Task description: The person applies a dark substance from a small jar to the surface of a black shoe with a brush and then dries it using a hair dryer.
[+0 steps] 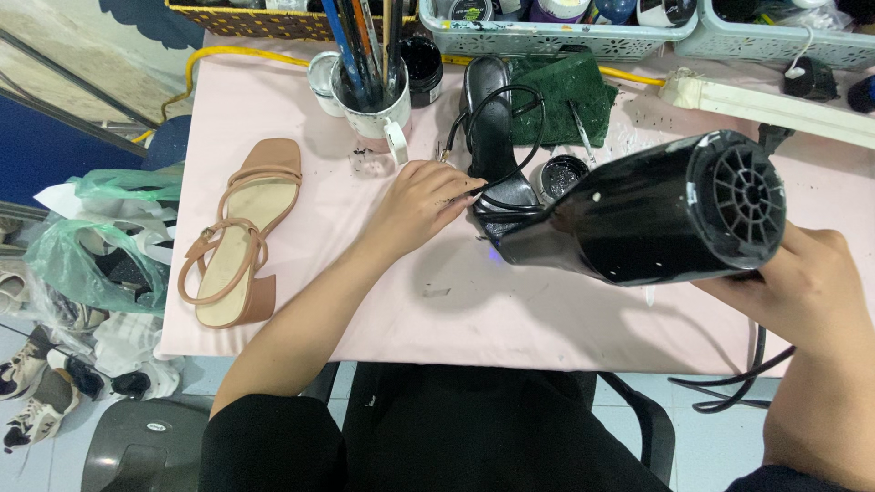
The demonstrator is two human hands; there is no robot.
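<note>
My right hand (807, 292) grips a black hair dryer (656, 210) by its handle, nozzle pointing left at a black strappy sandal (497, 137) lying on the pink table (456, 301). My left hand (421, 202) rests on the table with its fingertips on the thin black straps at the sandal's near end. The dryer's nozzle hides the sandal's heel end.
A tan strappy heeled sandal (239, 232) lies at the table's left. Behind stand a white mug of brushes (369, 87), a black jar (421, 66), a small open tin of black paste (562, 173), a green cloth (561, 96) and plastic baskets (547, 36). Bagged shoes (91, 264) lie on the floor left.
</note>
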